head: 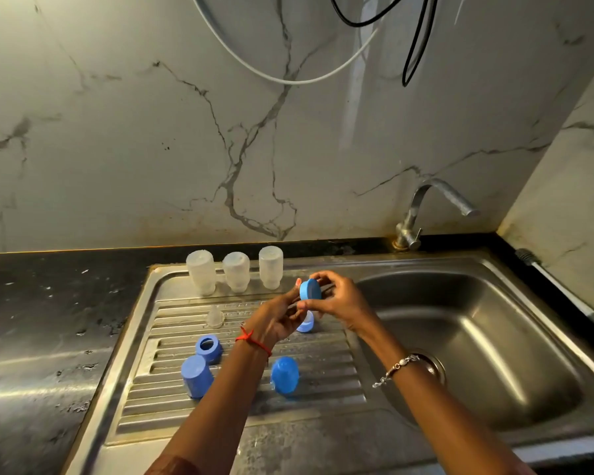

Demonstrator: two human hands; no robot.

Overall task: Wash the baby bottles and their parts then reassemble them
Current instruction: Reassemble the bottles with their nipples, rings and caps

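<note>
Our left hand (pixel 278 320) and right hand (pixel 342 303) both pinch the blue collar (pixel 310 289) by its rim, above the far right corner of the drainboard (pixel 323 382); we judge it light, stiff, probably slippery, so 2 rim grips suit

Blue caps (pixel 284 374), frosted-white bottles (pixel 236 275) on ribbed silver drainboard (pixel 323 382).
Grey veins (pixel 234 162) are crossing the white wall (pixel 117 132).

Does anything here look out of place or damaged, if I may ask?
Nothing looks broken or toppled: three clear bottles stand inverted in a row; left hand and right hand hold a blue cap. Only the white hose and black cable dangling on the wall look untidy.
</note>
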